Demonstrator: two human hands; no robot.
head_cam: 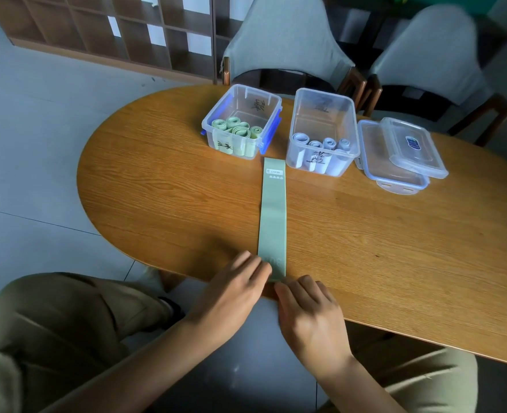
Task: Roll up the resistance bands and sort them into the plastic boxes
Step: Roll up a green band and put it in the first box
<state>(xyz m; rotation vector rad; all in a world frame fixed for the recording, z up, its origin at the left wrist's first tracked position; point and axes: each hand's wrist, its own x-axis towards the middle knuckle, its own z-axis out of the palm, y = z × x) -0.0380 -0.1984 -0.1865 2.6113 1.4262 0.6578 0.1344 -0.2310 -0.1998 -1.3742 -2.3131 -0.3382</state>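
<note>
Green band (272,216) lies flat & straight on wood table (156,186), running from near edge up toward the gap btwn the two boxes. Far end, w/ white "HEAVY" label, sits just below that gap; near end is at table edge under the hands.

Left hand (234,290) rests on band's near-left corner, fingers close together & slightly bent, tips on the band. Right hand (308,311) is at the near end just below/right of the band, fingers together & curled down at table edge; tips touch the band's end, but can't tell if they pinch it. No roll visible yet; band is fully laid out.

Left box (243,120): clear plastic w/ blue clips, holds several green rolls (235,128) standing on end at its near side; handwritten label on front. Right box (322,129): clear, holds pale blue rolls (320,144) on end along its near wall, also hand-labelled. The boxes stand near each other, not touching.

Two clear lids (401,153) stacked askew just right of the right box, the top one w/ a small blue sticker.

Beyond table: two chairs (285,40) w/ grey covers, wooden cubby shelf (112,28) at upper left. Person's khaki-clad knees show below the table edge, grey tile floor (22,144) on the left.
</note>
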